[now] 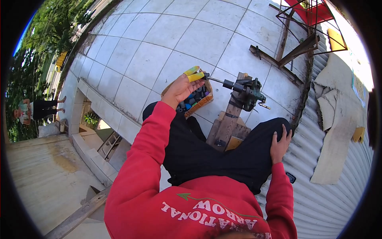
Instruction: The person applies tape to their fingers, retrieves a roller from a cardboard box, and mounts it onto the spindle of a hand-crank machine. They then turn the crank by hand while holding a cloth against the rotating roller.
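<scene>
Running near to far, a wooden stand (225, 128) carries, right of a box (200, 104), a dark metal device (250, 95); the right hand (280, 146) lies spread on the knee (269, 128), the left hand (184, 88) pinches the black end (205, 75) of the device's rod (216, 80)

The pale tiled floor (203, 38) has dark joints; on it sit an open box (201, 104); a wooden stand (227, 124); long brown bars (273, 63).
</scene>
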`<state>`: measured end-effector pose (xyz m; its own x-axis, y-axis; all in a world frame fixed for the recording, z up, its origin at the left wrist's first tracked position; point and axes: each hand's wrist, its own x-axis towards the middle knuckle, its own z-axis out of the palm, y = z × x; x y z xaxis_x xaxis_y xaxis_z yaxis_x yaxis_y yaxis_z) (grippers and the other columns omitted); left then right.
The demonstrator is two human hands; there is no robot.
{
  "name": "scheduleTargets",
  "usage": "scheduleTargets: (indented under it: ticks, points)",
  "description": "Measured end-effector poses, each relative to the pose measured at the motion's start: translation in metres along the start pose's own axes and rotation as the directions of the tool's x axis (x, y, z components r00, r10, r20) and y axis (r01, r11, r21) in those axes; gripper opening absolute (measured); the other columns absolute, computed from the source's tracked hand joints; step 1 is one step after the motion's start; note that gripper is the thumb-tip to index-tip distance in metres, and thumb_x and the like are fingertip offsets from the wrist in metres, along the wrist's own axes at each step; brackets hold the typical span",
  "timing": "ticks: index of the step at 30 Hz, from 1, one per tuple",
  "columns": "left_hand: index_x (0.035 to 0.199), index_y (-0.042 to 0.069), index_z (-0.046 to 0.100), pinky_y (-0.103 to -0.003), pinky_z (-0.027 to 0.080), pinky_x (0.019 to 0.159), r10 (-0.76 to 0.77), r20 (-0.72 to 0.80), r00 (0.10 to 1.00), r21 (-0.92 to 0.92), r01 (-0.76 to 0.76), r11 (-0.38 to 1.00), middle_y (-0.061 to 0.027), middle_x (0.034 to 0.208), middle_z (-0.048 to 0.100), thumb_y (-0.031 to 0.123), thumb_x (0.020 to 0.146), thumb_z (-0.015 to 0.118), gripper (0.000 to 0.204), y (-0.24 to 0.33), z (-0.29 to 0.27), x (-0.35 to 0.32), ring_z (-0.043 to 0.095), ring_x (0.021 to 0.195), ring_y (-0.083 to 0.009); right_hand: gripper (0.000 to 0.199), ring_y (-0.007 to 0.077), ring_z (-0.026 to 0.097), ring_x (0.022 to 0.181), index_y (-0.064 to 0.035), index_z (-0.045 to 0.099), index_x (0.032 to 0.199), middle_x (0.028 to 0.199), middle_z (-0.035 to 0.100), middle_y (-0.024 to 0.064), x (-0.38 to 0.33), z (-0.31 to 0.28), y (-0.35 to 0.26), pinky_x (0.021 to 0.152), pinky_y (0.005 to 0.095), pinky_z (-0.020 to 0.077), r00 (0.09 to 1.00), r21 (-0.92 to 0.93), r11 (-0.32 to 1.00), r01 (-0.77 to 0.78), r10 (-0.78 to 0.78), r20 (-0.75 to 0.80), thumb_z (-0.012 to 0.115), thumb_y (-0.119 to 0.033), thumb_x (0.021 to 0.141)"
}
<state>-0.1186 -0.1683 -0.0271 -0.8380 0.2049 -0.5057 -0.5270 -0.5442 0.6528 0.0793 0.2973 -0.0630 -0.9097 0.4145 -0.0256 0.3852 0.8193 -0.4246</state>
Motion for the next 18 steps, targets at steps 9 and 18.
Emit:
scheduleTargets:
  ticks: [9,18]
  points:
    - [0.152,0.004,0.049,-0.035,0.059,0.1,0.078,0.039,0.996,-0.01,-0.078,0.997,-0.0143,0.137,0.065,0.005,0.108,0.057,0.045,-0.001,0.007,-0.017,0.068,0.111,-0.0231,0.055,0.0451,0.035,0.151,-0.0211,0.054,0.152,0.164,0.033,0.0273,-0.001,0.0,-0.001,0.123,0.0501,0.0314,1.0,-0.006,1.0,0.006,-0.006,-0.007,0.066,-0.03,0.1]
    - [0.152,0.004,0.049,-0.035,0.06,0.096,0.076,-0.01,0.997,0.013,-0.076,0.997,-0.014,0.134,0.066,0.003,0.108,0.054,0.044,-0.008,0.006,-0.009,0.069,0.109,-0.0243,0.055,0.0448,0.036,0.151,-0.0211,0.054,0.152,0.164,0.033,0.0272,-0.003,-0.001,-0.003,0.123,0.0504,0.0322,1.0,-0.016,1.0,0.015,-0.015,-0.008,0.066,-0.03,0.099]
